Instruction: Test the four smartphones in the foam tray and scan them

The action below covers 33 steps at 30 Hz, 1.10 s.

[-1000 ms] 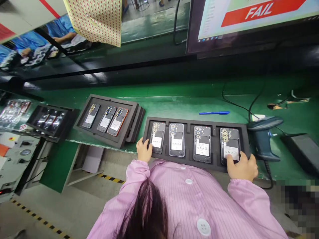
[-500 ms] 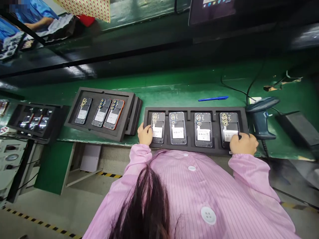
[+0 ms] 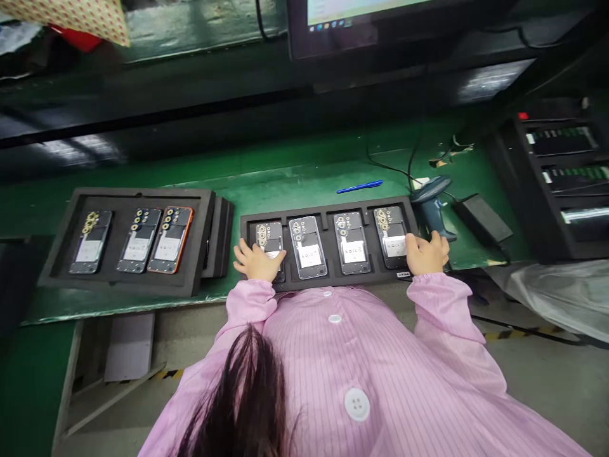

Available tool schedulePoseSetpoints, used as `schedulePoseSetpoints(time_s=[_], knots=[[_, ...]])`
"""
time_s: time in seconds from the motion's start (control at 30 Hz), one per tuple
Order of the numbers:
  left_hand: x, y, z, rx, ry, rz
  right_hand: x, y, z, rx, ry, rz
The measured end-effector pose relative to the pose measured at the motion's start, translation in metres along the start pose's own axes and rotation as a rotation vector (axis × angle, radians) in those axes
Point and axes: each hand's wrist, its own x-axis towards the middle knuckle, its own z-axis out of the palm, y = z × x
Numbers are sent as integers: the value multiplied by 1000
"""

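Note:
A black foam tray [image 3: 328,212] lies in front of me on the green bench, with several opened phones in its slots. My left hand [image 3: 259,260] rests with fingers spread over the tray's left end, partly covering the leftmost phone [image 3: 269,233]. At the right end, my right hand [image 3: 427,254] has its fingers apart, with the thumb beside the rightmost phone [image 3: 390,228] and the other fingers beyond the tray's edge. Between them lie two more phones, one silver-edged [image 3: 308,247] and one dark [image 3: 352,244]. Neither hand has lifted anything.
Another foam tray [image 3: 128,285] holds three phones at the left, overlapping trays under it. A blue pen [image 3: 360,186] lies behind my tray. A barcode scanner [image 3: 432,203] and black box [image 3: 483,218] stand right. A monitor [image 3: 328,41] hangs above; a rack [image 3: 533,190] is far right.
The view has swung right, bringing the rack into sight. My left hand has spread its fingers and moved over the leftmost phone. My right hand has shifted outward at the tray's right end.

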Motion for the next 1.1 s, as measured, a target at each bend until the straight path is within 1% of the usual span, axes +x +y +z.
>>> schedulePoseSetpoints(time_s=[0.07,0.13,0.23,0.3,0.33,0.4,0.43,0.47,0.5,0.57,0.6,0.7,0.77,0.83,0.9,1.03,1.1], knots=[[5,-1,-5,-42,-54,-25,-6,10,-4,30,-23,60],[11,-3,-10,-115,-93,-53,-15,17,-3,3,-34,70],[21,-8,-16,-241,-123,-121,-27,17,5,-149,44,-47],[25,-11,-18,-300,-104,-167,-32,13,12,-239,74,-120],[26,-13,-19,-326,-70,-167,-34,11,15,-267,71,-138],[25,-15,-16,-417,-1,-98,-35,7,20,-310,52,-151],[24,-16,-14,-495,-7,-51,-35,5,21,-332,46,-159],[22,-16,-11,-589,-53,-11,-34,3,23,-355,43,-167],[21,-16,-7,-680,-126,11,-32,2,23,-376,40,-174],[19,-17,-1,-821,-278,-11,-28,-1,22,-411,14,-179],[19,-19,2,-869,-326,-39,-26,-3,20,-421,-9,-174],[21,-27,6,-991,-386,-120,-24,-11,14,-426,-78,-190],[23,-35,9,-1071,-415,-161,-25,-17,14,-422,-78,-254],[24,-42,13,-1118,-415,-166,-25,-20,18,-402,-57,-340],[24,-46,16,-1136,-404,-141,-24,-21,24,-344,-16,-396],[23,-46,19,-1101,-381,-106,-21,-15,33,-202,99,-428],[22,-45,19,-1094,-369,-104,-25,-12,35,-181,114,-467]])
